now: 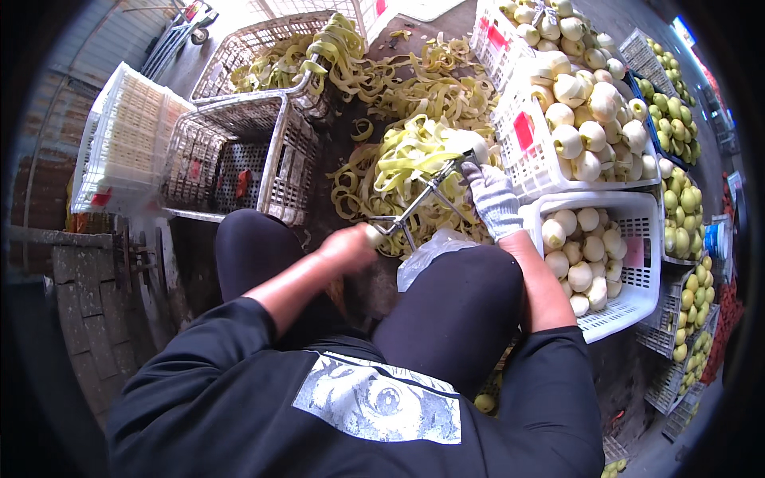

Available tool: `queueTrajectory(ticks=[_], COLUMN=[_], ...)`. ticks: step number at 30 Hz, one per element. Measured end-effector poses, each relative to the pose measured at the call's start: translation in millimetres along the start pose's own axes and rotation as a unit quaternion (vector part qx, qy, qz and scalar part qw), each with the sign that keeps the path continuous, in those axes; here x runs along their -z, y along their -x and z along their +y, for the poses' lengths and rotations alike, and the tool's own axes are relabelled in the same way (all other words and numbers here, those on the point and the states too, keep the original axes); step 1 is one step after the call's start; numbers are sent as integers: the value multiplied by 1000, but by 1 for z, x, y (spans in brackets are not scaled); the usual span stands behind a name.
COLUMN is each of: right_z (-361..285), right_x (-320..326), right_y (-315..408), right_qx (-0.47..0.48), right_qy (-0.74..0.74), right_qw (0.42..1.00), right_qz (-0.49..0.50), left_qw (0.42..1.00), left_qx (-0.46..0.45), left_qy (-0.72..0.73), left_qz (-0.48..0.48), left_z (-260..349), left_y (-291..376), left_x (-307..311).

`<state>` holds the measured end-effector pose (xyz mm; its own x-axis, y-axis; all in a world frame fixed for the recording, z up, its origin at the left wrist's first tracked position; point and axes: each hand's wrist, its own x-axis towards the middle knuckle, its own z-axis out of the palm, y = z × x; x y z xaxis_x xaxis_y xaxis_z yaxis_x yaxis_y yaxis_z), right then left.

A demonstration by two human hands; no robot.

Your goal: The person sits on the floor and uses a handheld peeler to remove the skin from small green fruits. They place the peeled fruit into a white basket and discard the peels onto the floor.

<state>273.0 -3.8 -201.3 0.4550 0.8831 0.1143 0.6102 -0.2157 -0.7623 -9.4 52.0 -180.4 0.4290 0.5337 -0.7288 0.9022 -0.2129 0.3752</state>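
A hand-crank peeler (423, 197) of grey metal stands in front of my knees. My left hand (351, 248), bare and blurred, is closed around the pale crank handle (375, 235). At the far end of the shaft is a pale peeled fruit (467, 143), and long yellow-green peel ribbons (412, 149) drape beside it. My right hand (493, 200), in a knitted glove, has its fingers on the dark metal piece at that end; part of its grip is hidden. Clear plastic sheeting (430, 257) lies by my right knee.
Peeled fruit fills a white crate (526, 143) and partly fills a white basket (648, 263) on the right. Crates of unpeeled green fruit (681, 209) stand beyond. On the left are a dirty crate (275, 149) and stacked white crates (128, 137). Peel (430, 89) covers the floor ahead.
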Motion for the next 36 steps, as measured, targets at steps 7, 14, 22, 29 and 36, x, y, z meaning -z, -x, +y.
queueTrajectory(ticks=[7, 14, 22, 29, 36], right_z=[27, -19, 6, 88, 82], right_x=[9, 32, -19, 172, 248], right_y=[5, -9, -57, 26, 342], right_qx=[78, -261, -207, -253, -368], right_qy=[61, -234, 62, -6, -52], right_qw=[995, 936, 963, 888, 858], right_qz=[-29, 32, 160, 385, 354], left_qw=[961, 997, 981, 978, 982], left_qx=[-56, -42, -155, -117, -150], left_qy=[230, 58, 9, 54, 54], left_qz=[-141, -39, 120, 166, 105], left_z=[-8, -26, -48, -38, -43], left_y=[19, -38, -58, -50, -55], left_x=[34, -45, -69, -57, -57])
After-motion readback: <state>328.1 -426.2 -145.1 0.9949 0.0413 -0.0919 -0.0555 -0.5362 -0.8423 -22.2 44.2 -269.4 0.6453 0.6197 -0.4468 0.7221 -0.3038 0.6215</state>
